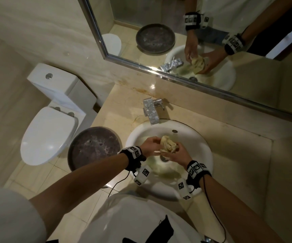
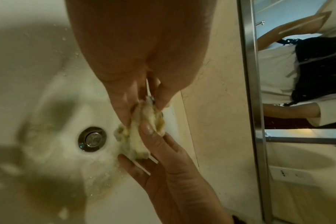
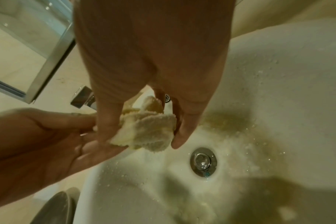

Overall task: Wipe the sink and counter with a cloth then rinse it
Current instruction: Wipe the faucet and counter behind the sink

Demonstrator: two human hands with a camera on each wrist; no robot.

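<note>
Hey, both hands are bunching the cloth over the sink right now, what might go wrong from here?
The crumpled yellowish terry cloth sits between the left hand and right hand above the round white sink. No water is visible from the chrome faucet, so rinsing may be incomplete. Squeezing may drip more yellowish water onto the stained basin near the metal drain.

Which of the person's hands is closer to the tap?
Left. The left hand holds the cloth on the side nearer the tap; the right hand grips it from farther away, above the drain.

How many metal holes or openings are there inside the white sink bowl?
2. The round chrome drain sits at the bottom of the white ceramic sink; the small metal overflow hole is on the back wall below the faucet.
</note>
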